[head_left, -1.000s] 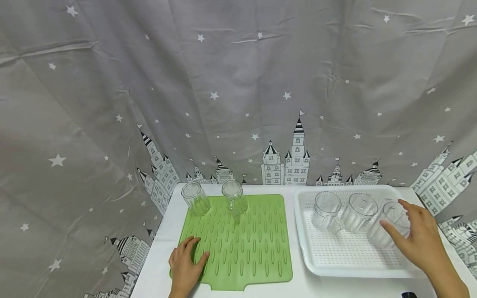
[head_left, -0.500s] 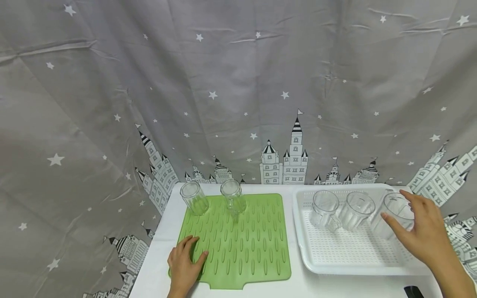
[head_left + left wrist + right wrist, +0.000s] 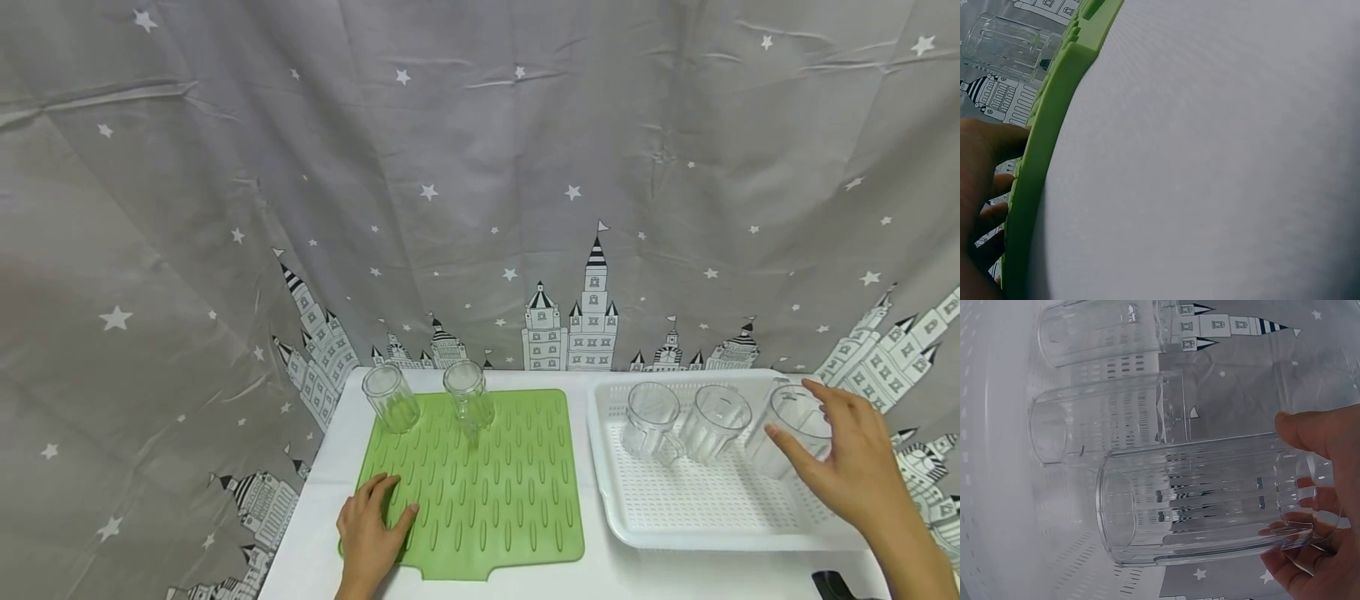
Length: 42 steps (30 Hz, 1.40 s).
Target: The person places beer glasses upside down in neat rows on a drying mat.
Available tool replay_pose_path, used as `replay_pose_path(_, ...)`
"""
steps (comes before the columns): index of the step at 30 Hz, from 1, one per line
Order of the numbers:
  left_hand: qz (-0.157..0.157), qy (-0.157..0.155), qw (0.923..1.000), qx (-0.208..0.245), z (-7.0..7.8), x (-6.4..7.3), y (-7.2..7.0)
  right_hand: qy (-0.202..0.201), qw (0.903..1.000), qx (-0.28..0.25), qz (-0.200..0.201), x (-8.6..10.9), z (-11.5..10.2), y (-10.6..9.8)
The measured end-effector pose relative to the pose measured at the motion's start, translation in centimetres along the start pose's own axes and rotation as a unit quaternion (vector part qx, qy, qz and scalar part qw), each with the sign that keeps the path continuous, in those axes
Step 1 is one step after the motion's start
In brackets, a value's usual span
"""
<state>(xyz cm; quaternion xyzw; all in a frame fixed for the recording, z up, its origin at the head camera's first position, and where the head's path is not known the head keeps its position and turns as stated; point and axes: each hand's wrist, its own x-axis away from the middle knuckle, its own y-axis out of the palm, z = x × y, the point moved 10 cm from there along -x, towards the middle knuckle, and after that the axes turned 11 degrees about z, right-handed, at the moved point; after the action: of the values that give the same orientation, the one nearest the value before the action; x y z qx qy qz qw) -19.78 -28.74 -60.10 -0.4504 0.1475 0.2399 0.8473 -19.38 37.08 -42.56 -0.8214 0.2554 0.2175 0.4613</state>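
Observation:
My right hand (image 3: 851,462) grips a clear glass mug (image 3: 1197,500) around its rim, thumb on one side and fingers on the other. In the head view this mug overlaps the right part of the white basket (image 3: 697,542); two more glass mugs, a left one (image 3: 651,421) and a middle one (image 3: 715,423), stand in the basket beside it. My left hand (image 3: 371,529) rests with relaxed, spread fingers on the near left corner of the green drying mat (image 3: 495,483). At the mat's far edge stand a clear glass (image 3: 393,402) and a handled glass mug (image 3: 471,396).
The mat and basket lie side by side on a white table (image 3: 555,575). Behind them hangs a grey curtain (image 3: 450,233) printed with stars and castles. A small black object (image 3: 831,585) shows at the near edge, below the basket.
The right hand and the mug in it have shifted slightly up and to the right, mostly in the first half second. The left hand stays on the mat.

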Motion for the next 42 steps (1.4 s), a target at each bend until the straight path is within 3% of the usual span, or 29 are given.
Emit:
replay_pose_path(10,-0.002,-0.002,1.0,-0.005,-0.2,0.0,0.1,-0.006,0.9999,-0.005,-0.008,0.0,-0.7,0.2)
replay_pose_path(26,-0.015,-0.012,0.9998,-0.01,-0.5,0.0,0.3,-0.066,0.9961,-0.048,0.032,0.2,-3.5,-0.5)
replay_pose_path(42,-0.02,-0.014,0.9996,-0.014,-0.8,-0.1,0.6,-0.066,0.9956,-0.052,0.041,1.3,-5.6,-1.4)
